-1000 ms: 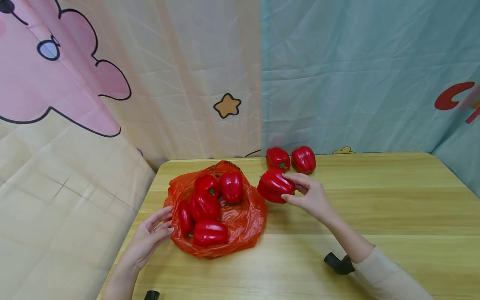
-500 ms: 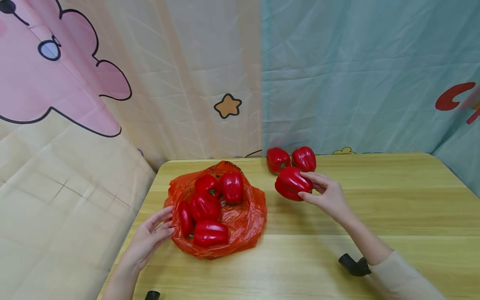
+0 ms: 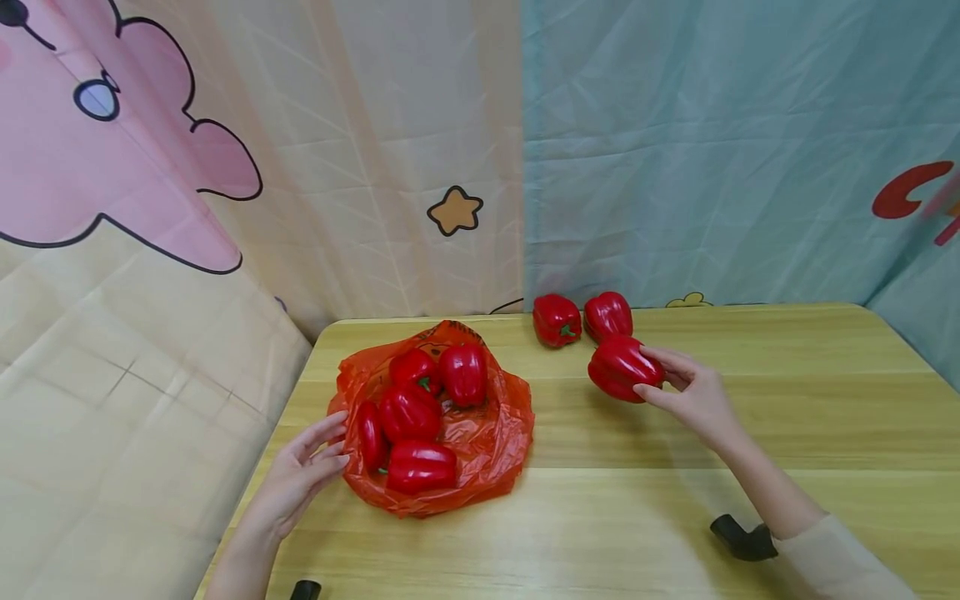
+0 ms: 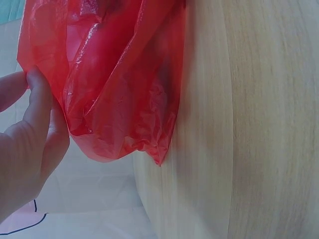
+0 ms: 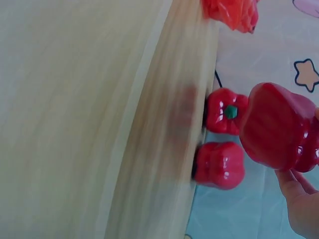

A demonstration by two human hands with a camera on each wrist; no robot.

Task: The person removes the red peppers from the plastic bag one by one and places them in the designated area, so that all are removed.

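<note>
My right hand [image 3: 701,404] holds a glossy red bell pepper [image 3: 621,369] between thumb and fingers, above the wooden table right of the bag. In the right wrist view this bell pepper [image 5: 279,127] hides much of the hand. Farther left, my left hand [image 3: 296,475] has its relaxed fingertips at the outer left side of a crinkled red plastic bag [image 3: 480,454]. The left wrist view shows the fingertips [image 4: 36,77] right at the bag's edge. Inside the spread-out bag lie several red bell peppers [image 3: 408,412], some with green stems showing.
Two more red bell peppers, one with its green stem forward [image 3: 557,320] and one beside it [image 3: 608,315], sit at the table's back edge against the curtain [image 3: 712,167]. Black angled pieces show near the right forearm [image 3: 744,540] and at the bottom edge [image 3: 306,590].
My right hand has moved to the right with the bell pepper, away from the bag. The left hand and the bag stay in place.
</note>
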